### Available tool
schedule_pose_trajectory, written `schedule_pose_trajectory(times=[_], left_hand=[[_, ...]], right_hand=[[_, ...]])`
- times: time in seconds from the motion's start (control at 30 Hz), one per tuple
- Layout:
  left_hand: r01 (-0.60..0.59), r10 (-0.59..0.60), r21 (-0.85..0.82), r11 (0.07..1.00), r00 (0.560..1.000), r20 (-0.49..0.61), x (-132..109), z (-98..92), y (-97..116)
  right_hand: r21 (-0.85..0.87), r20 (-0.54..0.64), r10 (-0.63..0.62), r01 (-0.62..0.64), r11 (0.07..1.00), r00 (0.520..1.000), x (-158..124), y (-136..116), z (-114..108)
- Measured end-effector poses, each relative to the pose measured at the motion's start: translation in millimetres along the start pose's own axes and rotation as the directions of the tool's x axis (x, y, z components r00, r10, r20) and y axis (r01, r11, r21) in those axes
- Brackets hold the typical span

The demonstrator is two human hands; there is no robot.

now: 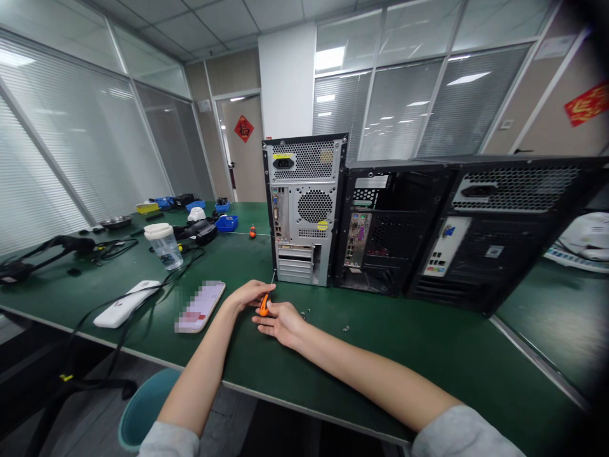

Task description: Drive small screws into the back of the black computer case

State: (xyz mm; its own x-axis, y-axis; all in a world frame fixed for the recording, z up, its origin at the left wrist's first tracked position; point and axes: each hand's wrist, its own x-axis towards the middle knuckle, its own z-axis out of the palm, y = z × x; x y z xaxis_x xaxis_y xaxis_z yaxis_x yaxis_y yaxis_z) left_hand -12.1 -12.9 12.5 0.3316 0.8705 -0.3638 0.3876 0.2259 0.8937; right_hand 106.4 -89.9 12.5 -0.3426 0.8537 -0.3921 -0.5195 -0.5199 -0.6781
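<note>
A screwdriver [264, 307] with an orange and black handle points up and away, its thin shaft reaching the lower left corner of a computer case [304, 209]. My left hand [248, 294] is closed, fingers pinching the screwdriver near the front of its handle. At the handle's back end my right hand [284, 322] grips with thumb and forefinger, its other fingers loosely stretched. The case stands upright with its metal back panel towards me. Whether the tip sits in a screw is too small to tell. Small loose screws [346, 329] lie right of my hands.
Two more computer cases, one open-backed [380, 235] and one at the right [499, 235], adjoin the first. Left lie a phone [202, 308], a white power bank [127, 304] with cables and a lidded cup [164, 247]. Blue trays [227, 223] stand farther back. A teal bin [147, 406] is below the table edge.
</note>
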Motion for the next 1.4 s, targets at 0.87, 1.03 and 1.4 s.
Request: schedule_pose_trajectory(times=[0.87, 1.03, 1.4], left_hand=[[-0.032, 0.038, 0.041, 0.999, 0.990, -0.139, 3.7, 7.4, -0.1], [-0.040, 0.049, 0.057, 0.998, 0.985, -0.165, 3.4, 7.9, 0.6], [-0.060, 0.088, 0.126, 0.990, 0.970, -0.225, 3.2, 8.3, -0.9]], right_hand=[[0.058, 0.034, -0.005, 0.003, 0.998, 0.999, 2.7, 3.0, 1.4], [0.068, 0.034, -0.005, 0.003, 0.998, 0.999, 3.2, 3.0, 1.2], [0.093, 0.046, -0.018, 0.013, 0.996, 0.999, 4.5, 4.9, 2.1]])
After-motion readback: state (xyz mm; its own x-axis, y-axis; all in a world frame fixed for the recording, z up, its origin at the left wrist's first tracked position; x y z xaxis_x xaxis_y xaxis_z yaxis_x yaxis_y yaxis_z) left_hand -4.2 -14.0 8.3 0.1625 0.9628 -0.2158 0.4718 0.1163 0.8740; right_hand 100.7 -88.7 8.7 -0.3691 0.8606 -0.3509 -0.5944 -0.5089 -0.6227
